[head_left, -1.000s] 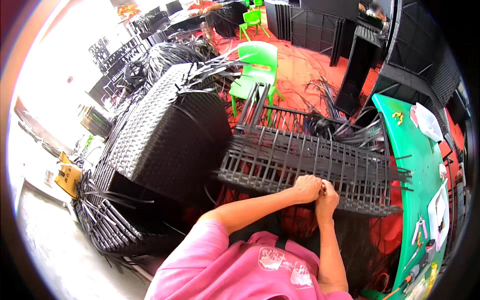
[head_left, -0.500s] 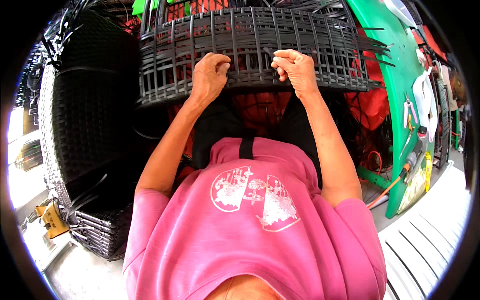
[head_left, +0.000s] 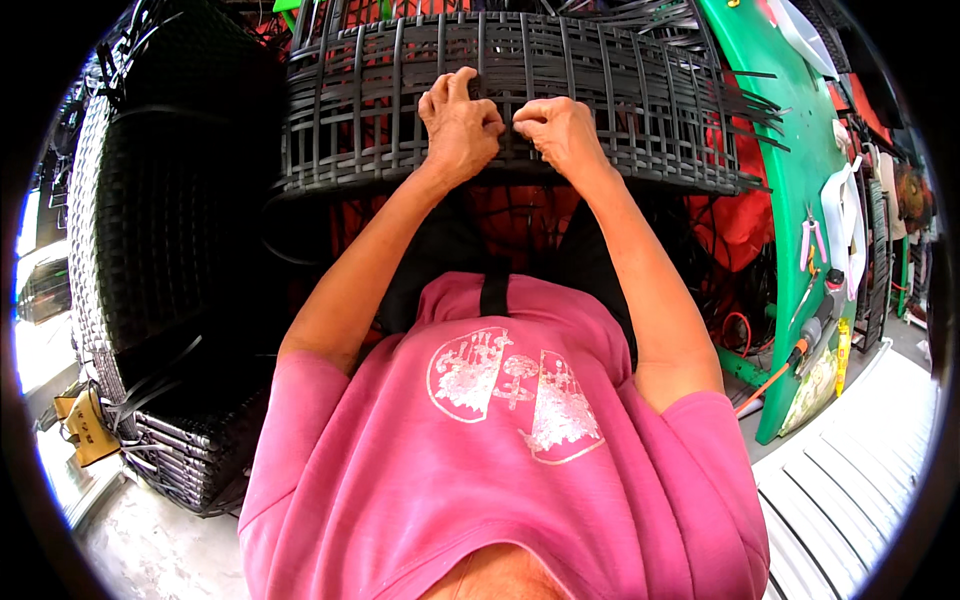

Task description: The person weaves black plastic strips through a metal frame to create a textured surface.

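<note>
A: Where is the panel?
B: The woven panel lies at twelve o'clock. The left hand and right hand touch, fingers curled tight, pinching its strands.
A: And around it?
B: A green table at two o'clock; a yellow tag at eight.

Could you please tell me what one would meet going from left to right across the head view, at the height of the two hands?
Finished black woven piece → left hand → right hand → loose strip ends of the half-woven panel → green table
</note>
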Tool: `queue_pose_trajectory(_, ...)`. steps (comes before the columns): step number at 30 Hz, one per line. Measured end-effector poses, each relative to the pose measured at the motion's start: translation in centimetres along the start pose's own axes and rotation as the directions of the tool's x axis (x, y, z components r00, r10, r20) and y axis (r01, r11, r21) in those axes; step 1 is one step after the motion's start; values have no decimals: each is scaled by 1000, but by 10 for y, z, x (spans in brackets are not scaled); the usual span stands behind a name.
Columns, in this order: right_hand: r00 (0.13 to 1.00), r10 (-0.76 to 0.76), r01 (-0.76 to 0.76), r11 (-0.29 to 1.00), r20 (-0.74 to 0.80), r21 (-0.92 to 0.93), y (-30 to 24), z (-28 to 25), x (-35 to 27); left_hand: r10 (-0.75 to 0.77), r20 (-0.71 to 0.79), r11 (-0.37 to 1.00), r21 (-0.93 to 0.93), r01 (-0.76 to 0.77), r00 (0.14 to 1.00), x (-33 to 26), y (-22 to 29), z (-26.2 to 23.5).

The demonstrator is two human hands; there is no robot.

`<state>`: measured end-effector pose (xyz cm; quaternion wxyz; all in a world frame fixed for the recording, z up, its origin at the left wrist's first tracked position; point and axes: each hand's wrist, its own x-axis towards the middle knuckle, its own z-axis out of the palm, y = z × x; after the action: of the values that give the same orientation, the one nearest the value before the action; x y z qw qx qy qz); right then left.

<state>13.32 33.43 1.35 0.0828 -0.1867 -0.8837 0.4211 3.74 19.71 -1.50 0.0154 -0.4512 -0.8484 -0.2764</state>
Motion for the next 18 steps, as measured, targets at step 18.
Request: queue_pose_trajectory(18, 973, -203, 175, 961, -114, -216, -29, 43, 16, -50, -2, 975, 218, 49, 999, -20, -11, -28)
